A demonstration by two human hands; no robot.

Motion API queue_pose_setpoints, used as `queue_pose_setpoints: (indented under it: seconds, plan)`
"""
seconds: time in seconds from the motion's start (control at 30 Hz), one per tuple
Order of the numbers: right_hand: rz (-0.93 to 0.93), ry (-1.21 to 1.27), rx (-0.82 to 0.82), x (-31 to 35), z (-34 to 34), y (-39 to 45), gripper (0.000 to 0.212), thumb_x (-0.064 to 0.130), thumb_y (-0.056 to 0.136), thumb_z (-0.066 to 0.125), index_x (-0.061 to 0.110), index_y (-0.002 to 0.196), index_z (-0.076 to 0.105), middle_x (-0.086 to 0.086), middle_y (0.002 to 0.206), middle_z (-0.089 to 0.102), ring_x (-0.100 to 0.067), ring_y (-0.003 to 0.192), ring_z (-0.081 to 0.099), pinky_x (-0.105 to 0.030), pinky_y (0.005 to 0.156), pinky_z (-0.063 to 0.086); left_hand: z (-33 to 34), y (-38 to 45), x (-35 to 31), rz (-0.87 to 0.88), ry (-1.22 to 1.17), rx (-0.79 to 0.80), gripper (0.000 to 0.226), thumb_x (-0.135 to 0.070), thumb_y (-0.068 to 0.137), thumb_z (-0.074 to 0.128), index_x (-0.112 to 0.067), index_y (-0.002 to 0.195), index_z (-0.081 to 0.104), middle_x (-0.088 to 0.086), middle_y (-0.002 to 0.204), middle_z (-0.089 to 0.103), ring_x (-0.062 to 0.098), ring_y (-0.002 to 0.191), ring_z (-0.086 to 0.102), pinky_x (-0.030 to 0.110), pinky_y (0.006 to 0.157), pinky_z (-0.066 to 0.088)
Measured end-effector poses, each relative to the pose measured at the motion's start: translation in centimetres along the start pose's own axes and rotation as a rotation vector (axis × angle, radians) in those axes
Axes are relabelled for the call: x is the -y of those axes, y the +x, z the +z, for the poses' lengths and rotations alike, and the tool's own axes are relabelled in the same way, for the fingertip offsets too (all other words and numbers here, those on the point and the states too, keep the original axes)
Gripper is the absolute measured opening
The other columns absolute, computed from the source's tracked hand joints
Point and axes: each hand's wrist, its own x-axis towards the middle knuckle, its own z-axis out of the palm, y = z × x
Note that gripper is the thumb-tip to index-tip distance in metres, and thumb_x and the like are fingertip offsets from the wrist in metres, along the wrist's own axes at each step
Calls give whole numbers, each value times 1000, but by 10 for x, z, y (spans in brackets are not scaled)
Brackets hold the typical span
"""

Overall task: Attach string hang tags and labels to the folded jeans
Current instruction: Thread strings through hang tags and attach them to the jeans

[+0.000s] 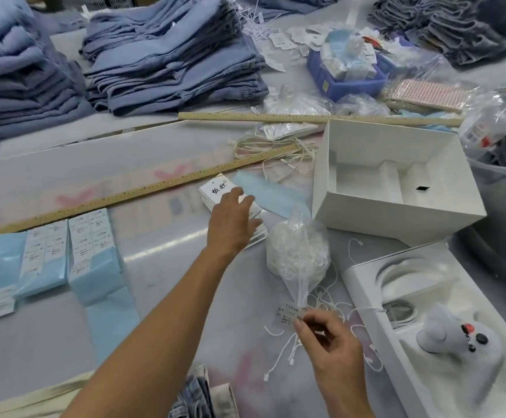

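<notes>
Head view: left hand [233, 220] is stretched forward over the stack of white hang tags [219, 190]. Fingers are extended, laid on top of the stack, nothing visibly pinched.

Right hand [328, 334] is seen near bottom centre, thumb and fingers closed on a small printed label [287, 314]. Loose white strings [287, 349] are spread on the table around and under that hand; whether one is also held cannot be told.

A clear bag of string loops [298, 251] is stood just between the two hands, its neck pointing down toward the label.

Folded jeans [173, 64] are stacked at the far side of the table, well apart from both hands; a second pile [13, 79] is seen far left. A bit of denim [196, 396] is visible at the bottom edge.

Blue-and-white label bundles [73, 251] are laid out left of the left forearm. Two wooden rulers [143, 191] are laid across the table. An open white box [396, 182] is placed right of the tags, touching the bag.
</notes>
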Motion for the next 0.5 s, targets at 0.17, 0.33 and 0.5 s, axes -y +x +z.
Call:
queue_pose_setpoints:
  seconds: [0.17, 0.33, 0.5]
  plan:
    - [36, 15, -14, -8, -9, -1, 29, -2, 80, 78, 27, 79, 75, -3, 83, 72, -13, 73, 69, -17, 68, 55, 2, 17, 15, -44, -47, 50, 32, -34, 92, 72, -19, 119, 68, -1, 127, 60, 21, 116, 56, 36, 84, 48]
    - [58, 10, -26, -15, -20, 5, 29, -1, 80, 78, 28, 81, 75, -4, 81, 73, -11, 70, 68, -16, 68, 54, -10, 22, 24, -98, -243, -9, 17, -19, 96, 67, -6, 98, 76, 8, 109, 72, 28, 102, 64, 43, 90, 51]
    - [48, 1, -22, -16, -25, 7, 32, -4, 80, 77, 28, 80, 75, -3, 81, 73, -8, 69, 67, -15, 67, 54, -24, 18, 29, -96, -131, -212, 16, -22, 97, 66, -13, 99, 78, 2, 105, 67, 23, 97, 59, 33, 69, 39]
